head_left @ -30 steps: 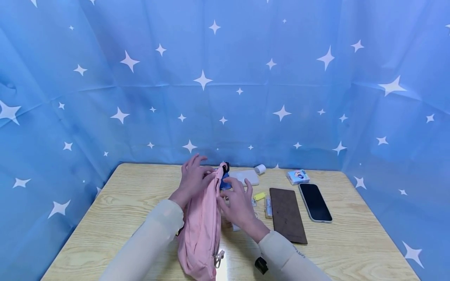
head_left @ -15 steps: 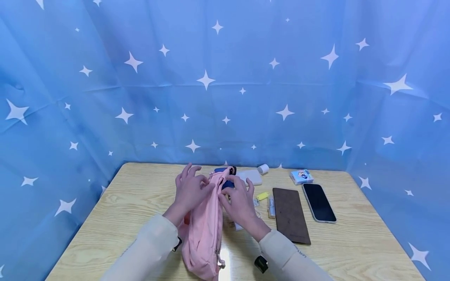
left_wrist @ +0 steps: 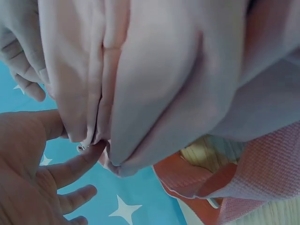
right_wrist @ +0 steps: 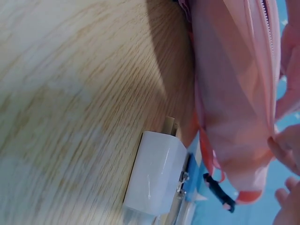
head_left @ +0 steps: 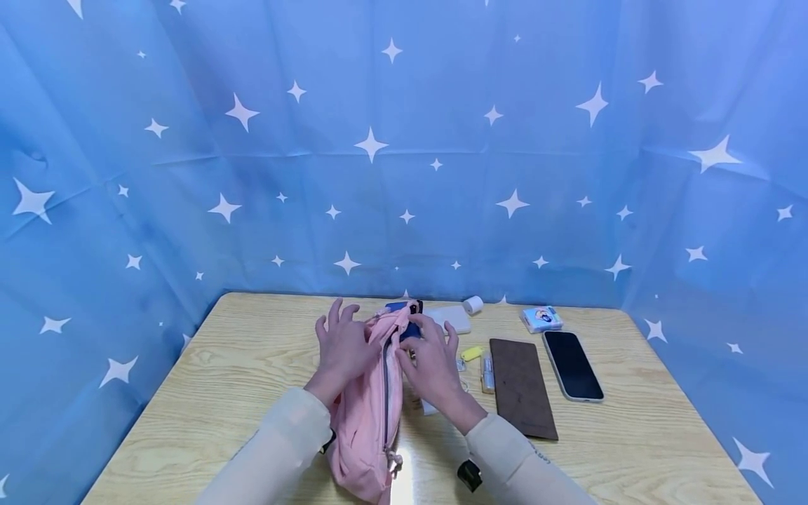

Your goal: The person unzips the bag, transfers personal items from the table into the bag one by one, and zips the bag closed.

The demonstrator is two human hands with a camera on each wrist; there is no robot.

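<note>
A pink fabric bag (head_left: 362, 449) stands lengthwise on the table, its zipper (head_left: 386, 393) running along the top. My left hand (head_left: 344, 354) pinches the cloth near the zipper's far end between thumb and index finger. In the left wrist view, the other fingers of this left hand (left_wrist: 42, 176) are spread. On the opposite side my right hand (head_left: 432, 365) pinches the bag's far end by the zipper, seen at the edge of the right wrist view. A woven pink strap (left_wrist: 262, 168) hangs loose. The zipper pull (head_left: 394, 459) lies at the near end.
Right of the bag lie a white charger plug (right_wrist: 157, 173), yellow tag (head_left: 472, 353), small clear case (head_left: 487, 375), brown notebook (head_left: 522, 389) and phone (head_left: 573, 366). Farther back are a blue item (head_left: 412, 331), white slab (head_left: 456, 318), white roll (head_left: 473, 304) and tissue pack (head_left: 541, 318).
The bag's far end has come down and its top has turned, so more of the zipper shows. My left hand first shifted left, then right against the bag; the right hand stays nearly in place.
</note>
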